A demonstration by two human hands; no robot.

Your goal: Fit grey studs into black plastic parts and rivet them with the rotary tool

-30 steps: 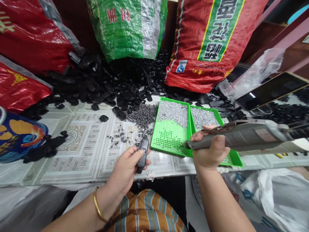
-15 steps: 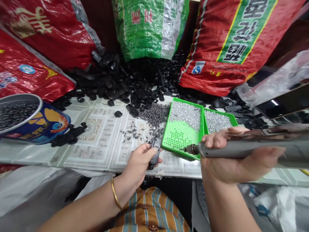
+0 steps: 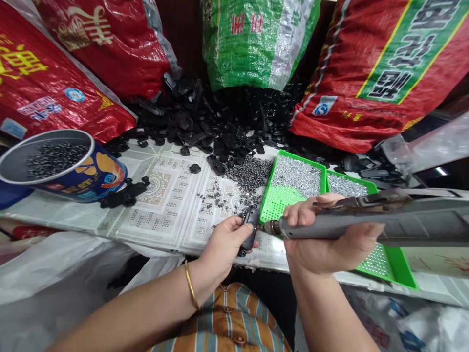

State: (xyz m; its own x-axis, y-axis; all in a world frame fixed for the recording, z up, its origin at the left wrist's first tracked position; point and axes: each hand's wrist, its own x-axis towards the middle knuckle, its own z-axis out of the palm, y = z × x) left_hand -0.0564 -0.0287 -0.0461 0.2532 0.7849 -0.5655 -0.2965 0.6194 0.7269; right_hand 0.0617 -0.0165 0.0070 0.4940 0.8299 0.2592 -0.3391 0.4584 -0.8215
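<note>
My left hand [image 3: 225, 242] is closed around a black oblong plastic piece [image 3: 252, 219], the thumb pressed on its face. The piece stands upright just over the table's front part. In my right hand [image 3: 311, 254] lies a grey electric screwdriver [image 3: 348, 225], held level with its bit pointing left. The bit's tip comes right up to the plastic piece's right side; whether they touch I cannot tell. Behind the screwdriver, a green perforated tray [image 3: 280, 200] holds small silvery screws [image 3: 298, 176] in its far part.
Dark small parts [image 3: 251, 171] lie heaped left of the tray. Black plastic pieces [image 3: 205, 132] spread along the back, below a green sack [image 3: 249, 49] and red sacks [image 3: 366, 98]. A blue tub [image 3: 106, 171] of dark bits stands left. A second green tray [image 3: 370, 186] adjoins the first.
The screwdriver has moved left with my right hand, from over the green tray to beside the plastic piece. The whole view has swung a little left.
</note>
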